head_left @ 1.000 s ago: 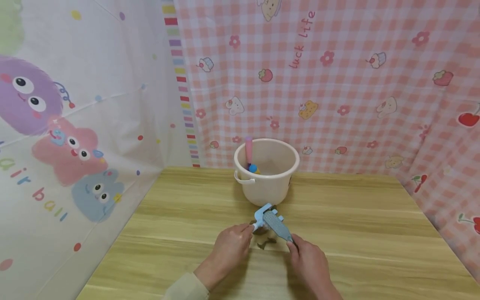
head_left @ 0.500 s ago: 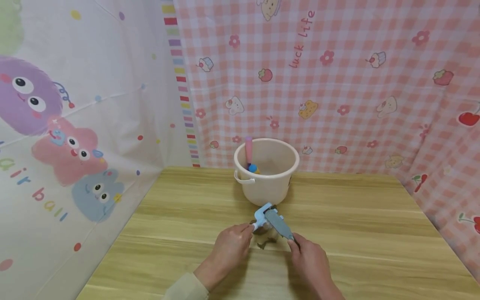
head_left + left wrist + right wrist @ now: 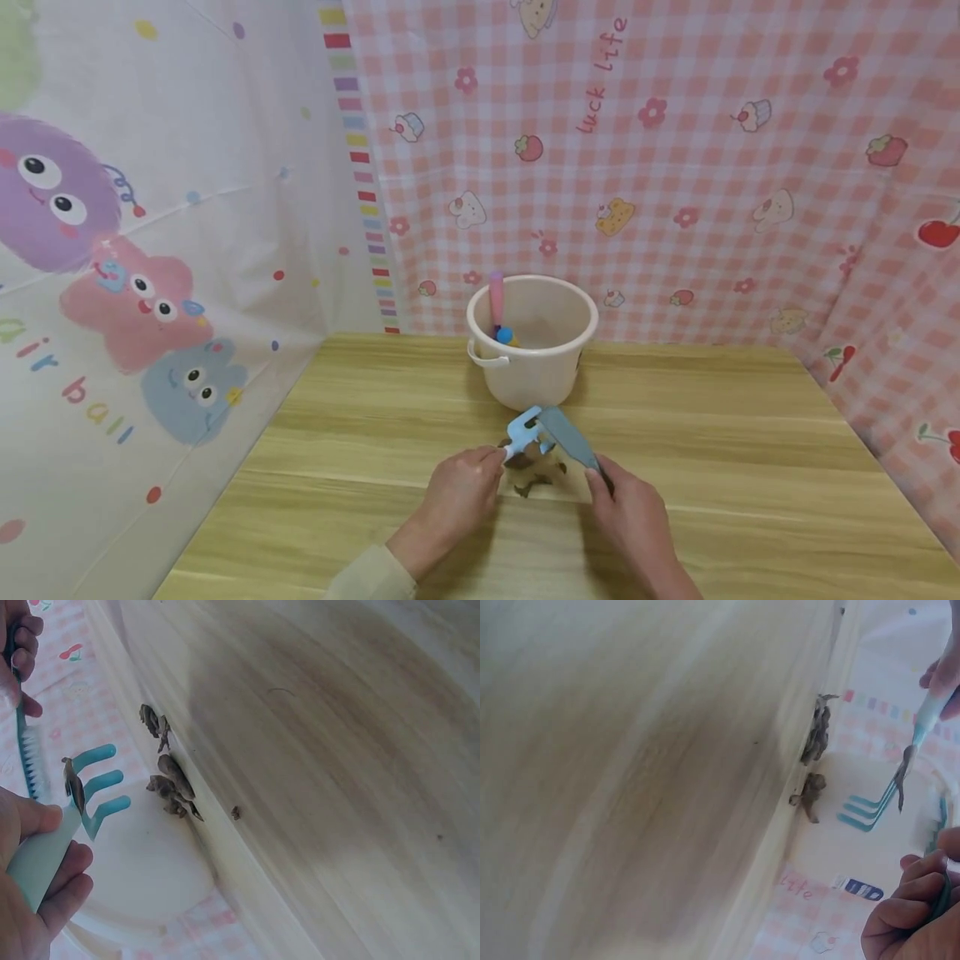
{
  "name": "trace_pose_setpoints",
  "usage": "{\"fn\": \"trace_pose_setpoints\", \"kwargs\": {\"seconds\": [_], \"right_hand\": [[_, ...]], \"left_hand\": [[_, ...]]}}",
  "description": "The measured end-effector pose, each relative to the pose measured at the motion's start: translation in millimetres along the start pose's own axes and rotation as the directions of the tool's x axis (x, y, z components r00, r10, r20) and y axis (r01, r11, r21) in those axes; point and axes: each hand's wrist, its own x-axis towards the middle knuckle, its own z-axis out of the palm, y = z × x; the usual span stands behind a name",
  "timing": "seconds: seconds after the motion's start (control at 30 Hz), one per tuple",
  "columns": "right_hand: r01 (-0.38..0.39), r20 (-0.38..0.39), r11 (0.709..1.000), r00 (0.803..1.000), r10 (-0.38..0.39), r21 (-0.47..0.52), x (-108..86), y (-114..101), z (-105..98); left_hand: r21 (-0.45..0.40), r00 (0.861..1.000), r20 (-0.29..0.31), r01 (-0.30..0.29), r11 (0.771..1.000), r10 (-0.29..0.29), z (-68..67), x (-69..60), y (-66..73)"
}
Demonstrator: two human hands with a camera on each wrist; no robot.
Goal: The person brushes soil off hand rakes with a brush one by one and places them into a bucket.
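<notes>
Firstly, head view: the left hand [image 3: 461, 487] grips a blue rake [image 3: 521, 430] and the right hand [image 3: 636, 510] a grey-green brush [image 3: 568, 437], over the table [image 3: 720, 467] before a bucket [image 3: 534, 379]. Left wrist view: a brown scrap [image 3: 76, 786] clings to the rake. Right wrist view: fingers [image 3: 900, 911] curl round the brush.

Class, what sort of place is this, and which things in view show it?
Probably an indoor tabletop nook, perhaps set up for demonstrations: a pale wood-grain table, a pink-and-white checked fabric backdrop behind it, and a white cartoon-printed sheet walling its left side.
</notes>
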Motion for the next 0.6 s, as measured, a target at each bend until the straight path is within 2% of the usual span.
{"fn": "trace_pose_setpoints", "kwargs": {"seconds": [0.1, 0.23, 0.43, 0.6], "right_hand": [[0.042, 0.003, 0.999, 0.999, -0.042, -0.001, -4.0, -2, 0], [0.08, -0.014, 0.995, 0.997, -0.081, -0.051, -7.7, -2, 1], [0.031, -0.015, 0.997, 0.999, -0.032, -0.074, -4.0, 3, 1], [0.014, -0.054, 0.996, 0.998, -0.019, -0.087, 1.8, 13, 0]], "left_hand": [[-0.044, 0.999, 0.01, 0.041, 0.998, -0.04, -0.6, 1.2, 0.2], [-0.126, 0.995, 0.02, 0.098, 0.987, -0.097, -2.7, 2.5, -0.4], [-0.155, 0.994, 0.023, 0.111, 0.982, -0.109, -4.4, 3.7, -0.2], [-0.153, 0.993, 0.016, 0.118, 0.981, -0.117, -5.5, 2.6, 0.9]]}}
